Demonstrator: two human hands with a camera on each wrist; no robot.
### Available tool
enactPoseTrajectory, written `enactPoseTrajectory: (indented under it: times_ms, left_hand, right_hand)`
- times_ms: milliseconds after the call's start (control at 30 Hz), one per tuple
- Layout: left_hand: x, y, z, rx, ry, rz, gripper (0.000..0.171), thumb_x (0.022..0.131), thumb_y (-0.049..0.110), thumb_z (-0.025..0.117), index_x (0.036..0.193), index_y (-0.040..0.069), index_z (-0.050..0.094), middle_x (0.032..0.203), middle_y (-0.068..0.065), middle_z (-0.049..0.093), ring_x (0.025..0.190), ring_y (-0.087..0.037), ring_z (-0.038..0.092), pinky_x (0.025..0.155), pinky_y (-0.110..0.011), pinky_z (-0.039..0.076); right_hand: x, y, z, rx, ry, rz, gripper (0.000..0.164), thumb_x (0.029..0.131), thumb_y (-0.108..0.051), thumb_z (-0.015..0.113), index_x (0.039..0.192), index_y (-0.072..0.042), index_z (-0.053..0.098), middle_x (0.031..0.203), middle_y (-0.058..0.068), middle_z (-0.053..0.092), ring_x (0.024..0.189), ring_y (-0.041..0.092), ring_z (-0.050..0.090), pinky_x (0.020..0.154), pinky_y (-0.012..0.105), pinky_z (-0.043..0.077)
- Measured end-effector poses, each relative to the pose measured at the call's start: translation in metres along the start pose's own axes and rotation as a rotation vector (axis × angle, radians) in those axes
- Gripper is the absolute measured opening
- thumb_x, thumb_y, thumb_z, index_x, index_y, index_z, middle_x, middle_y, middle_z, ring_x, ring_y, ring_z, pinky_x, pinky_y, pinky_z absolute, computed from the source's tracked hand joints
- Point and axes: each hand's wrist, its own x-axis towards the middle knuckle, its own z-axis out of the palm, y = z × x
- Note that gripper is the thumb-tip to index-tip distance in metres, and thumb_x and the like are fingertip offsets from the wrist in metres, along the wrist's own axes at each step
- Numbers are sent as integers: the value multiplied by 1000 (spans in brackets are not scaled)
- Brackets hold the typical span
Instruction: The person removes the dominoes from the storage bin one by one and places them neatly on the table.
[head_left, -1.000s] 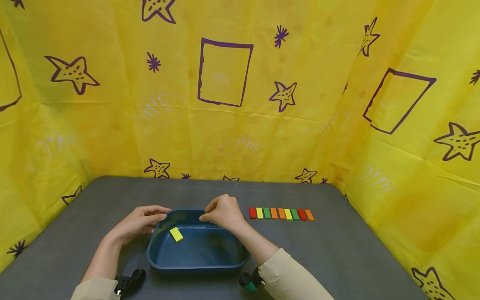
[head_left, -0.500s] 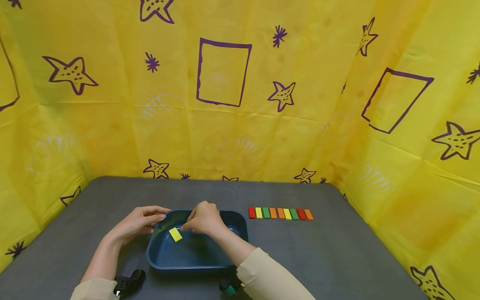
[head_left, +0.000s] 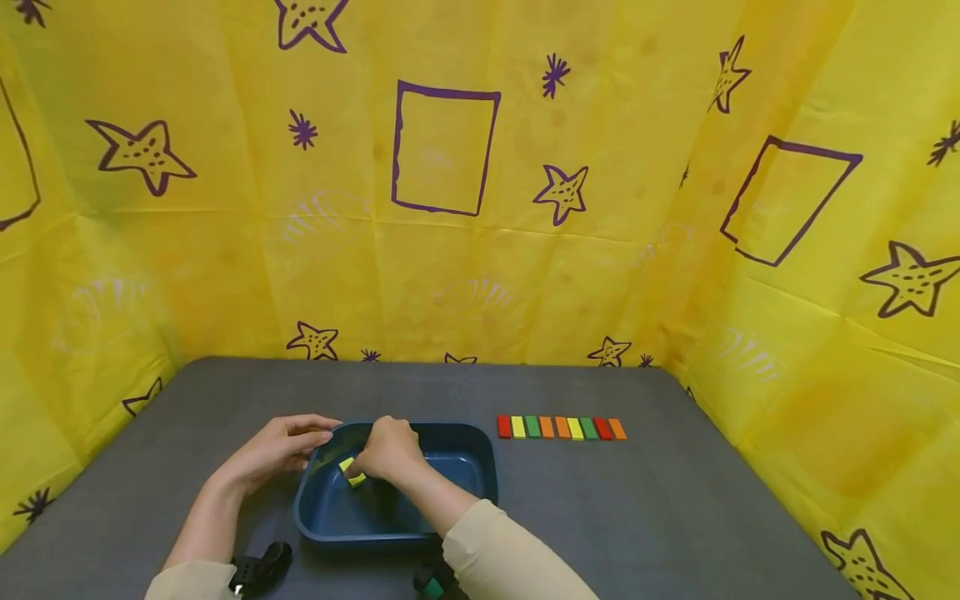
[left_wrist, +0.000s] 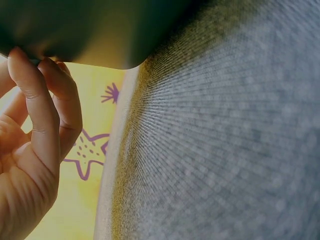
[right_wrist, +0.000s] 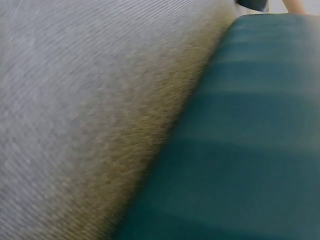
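Observation:
A dark blue plastic tub [head_left: 397,540] stands on the table, with a yellow block [head_left: 357,481] lying inside near its left wall. My left hand [head_left: 273,450] holds the tub's rim at the far left corner; in the left wrist view the curled fingers [left_wrist: 42,112] touch the tub's wall [left_wrist: 100,35]. Inside the tub, my right hand [head_left: 392,450] reaches down with thumb and fingers at the yellow block, pinching it; the far fingertips are hidden behind the hand. The right wrist view shows only the tub's outer wall [right_wrist: 240,150] and the tabletop, not the right hand.
To the right of the tub, a row of several red, yellow, green and orange blocks [head_left: 561,427] lies on the grey table [head_left: 637,508]. Yellow patterned curtains [head_left: 450,275] stand around the back and sides of the table.
My right hand has moved left and down from the tub's far rim to the yellow block, its fingers now covering part of it. The left hand stays at the rim.

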Motion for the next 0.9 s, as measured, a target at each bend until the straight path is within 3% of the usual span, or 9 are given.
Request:
enactPoseTrajectory:
  times_ms: [100, 300, 500, 667, 900]
  left_hand:
    - [0, 0, -1, -2, 0, -2, 50, 92, 32, 56, 130, 0, 51, 104, -4, 67, 81, -17, 67, 71, -29, 56]
    - [-1, 0, -2, -1, -10, 7, 51, 93, 32, 55, 131, -1, 49, 108, -8, 66, 84, -19, 67, 72, -30, 56]
    - [-2, 0, -1, 4, -5, -1, 50, 93, 32, 55, 131, 0, 49, 103, -2, 66, 80, -14, 65, 69, -29, 55]
    - [-2, 0, 0, 8, -2, -5, 50, 93, 32, 55, 131, 0, 49, 102, -2, 66, 77, -12, 64, 68, -29, 55]
    - [-1, 1, 0, 21, -2, -10, 50, 93, 33, 54, 131, 1, 49, 105, -2, 66, 82, -14, 66, 69, -30, 55]
  right_hand:
    - [2, 1, 3, -3, 7, 6, 56, 51, -36, 90, 92, -6, 69, 79, 3, 66, 69, 18, 56, 61, 30, 48]
    - [2, 5, 11, -15, 19, -30, 46, 49, -36, 91, 79, -8, 69, 73, 1, 65, 69, 17, 58, 64, 29, 49]
    - [0, 8, 17, -17, 45, -45, 56, 46, -36, 92, 88, -7, 70, 82, 5, 69, 73, 20, 62, 64, 30, 50]
    - [-2, 9, 18, -19, 46, -45, 49, 46, -34, 92, 81, -7, 71, 78, 5, 69, 72, 20, 61, 63, 30, 50]
    - [-1, 9, 18, -41, 39, -46, 49, 48, -34, 91, 85, -6, 71, 80, 4, 68, 71, 18, 59, 62, 29, 49]
